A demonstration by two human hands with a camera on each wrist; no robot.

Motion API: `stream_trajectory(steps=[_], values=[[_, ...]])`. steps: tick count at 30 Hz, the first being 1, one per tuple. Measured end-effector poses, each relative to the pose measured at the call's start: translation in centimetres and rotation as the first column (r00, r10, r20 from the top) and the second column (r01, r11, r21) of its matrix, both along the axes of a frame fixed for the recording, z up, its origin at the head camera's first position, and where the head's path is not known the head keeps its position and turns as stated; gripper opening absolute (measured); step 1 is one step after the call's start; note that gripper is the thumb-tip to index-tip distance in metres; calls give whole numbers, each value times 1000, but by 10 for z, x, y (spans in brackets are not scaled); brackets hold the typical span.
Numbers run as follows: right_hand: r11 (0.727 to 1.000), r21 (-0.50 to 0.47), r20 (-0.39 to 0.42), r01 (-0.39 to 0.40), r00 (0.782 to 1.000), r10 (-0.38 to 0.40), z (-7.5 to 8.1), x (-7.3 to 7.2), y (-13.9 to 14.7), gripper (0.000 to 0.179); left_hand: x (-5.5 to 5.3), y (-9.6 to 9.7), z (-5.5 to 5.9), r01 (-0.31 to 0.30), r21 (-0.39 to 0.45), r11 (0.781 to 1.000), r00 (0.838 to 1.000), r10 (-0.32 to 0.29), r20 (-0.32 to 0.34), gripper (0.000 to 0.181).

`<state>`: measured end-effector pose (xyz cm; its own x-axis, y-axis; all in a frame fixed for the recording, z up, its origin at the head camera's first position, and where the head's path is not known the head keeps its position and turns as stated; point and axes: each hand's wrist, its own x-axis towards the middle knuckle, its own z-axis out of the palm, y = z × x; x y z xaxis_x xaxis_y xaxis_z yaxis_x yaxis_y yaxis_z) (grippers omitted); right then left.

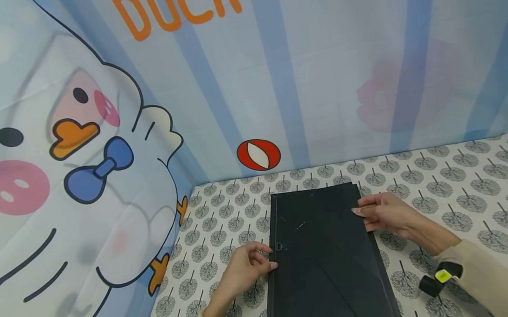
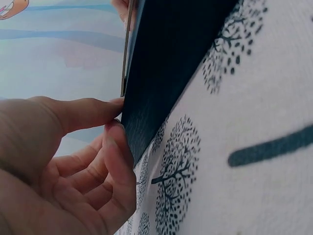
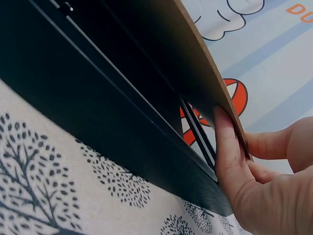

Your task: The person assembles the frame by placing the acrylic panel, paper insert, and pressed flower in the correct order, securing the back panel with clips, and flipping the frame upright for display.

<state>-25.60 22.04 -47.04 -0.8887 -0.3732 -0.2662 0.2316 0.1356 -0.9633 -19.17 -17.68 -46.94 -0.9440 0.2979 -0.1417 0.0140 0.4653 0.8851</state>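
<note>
A black picture frame [image 1: 270,288] lies back side up on the patterned cloth. Its dark backing board [image 1: 320,240] has diagonal seams and a small metal fitting near the left edge. My right hand [image 1: 384,215] pinches the board's right edge between thumb and fingers. In the right wrist view the brown-edged board [image 3: 208,58] stands raised off the frame [image 3: 102,112], with a gap beneath it. At the left edge, my left hand [image 1: 245,268] holds the frame's side with thumb and forefinger; its other fingers curl loosely.
The cloth [image 1: 452,189] with tree prints spreads around the frame. Behind it hangs a blue curtain [image 1: 327,81] with a duck print and orange letters. A black wrist camera [image 1: 435,283] with a yellow-green face sits at the right cuff.
</note>
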Motion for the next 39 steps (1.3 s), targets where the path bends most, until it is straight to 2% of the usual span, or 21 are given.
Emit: stream_trajectory(steps=[12,15,18,22,27,31,36,37,39], values=[[1000,-1,-1,-1,1000,1,1,-1,-2,76,1,2,-1,0,-38,999,1000,-1,-28,32],[1000,12,-5,8,1000,-8,1,0,-3,75,2,4,-2,5,-63,998,999,-8,-39,36],[999,40,-24,14,1000,-13,0,0,-3,73,4,5,-4,33,-129,991,998,-40,-57,43],[995,100,-72,28,997,-21,-1,2,-3,68,3,5,-5,75,-235,969,991,-98,-87,50],[978,195,-151,70,988,-41,3,5,-6,59,2,5,-7,89,-290,953,987,-122,-100,51],[944,312,-258,110,966,-27,9,10,-12,58,2,5,-7,100,-285,953,984,-137,-111,52],[837,521,-406,169,911,69,16,15,-19,61,1,5,-7,112,-273,956,982,-148,-115,51],[821,544,-419,175,904,85,17,15,-20,61,1,5,-8,113,-272,956,983,-148,-112,51],[808,563,-427,174,898,105,17,16,-21,61,1,5,-7,116,-269,956,984,-148,-102,50]])
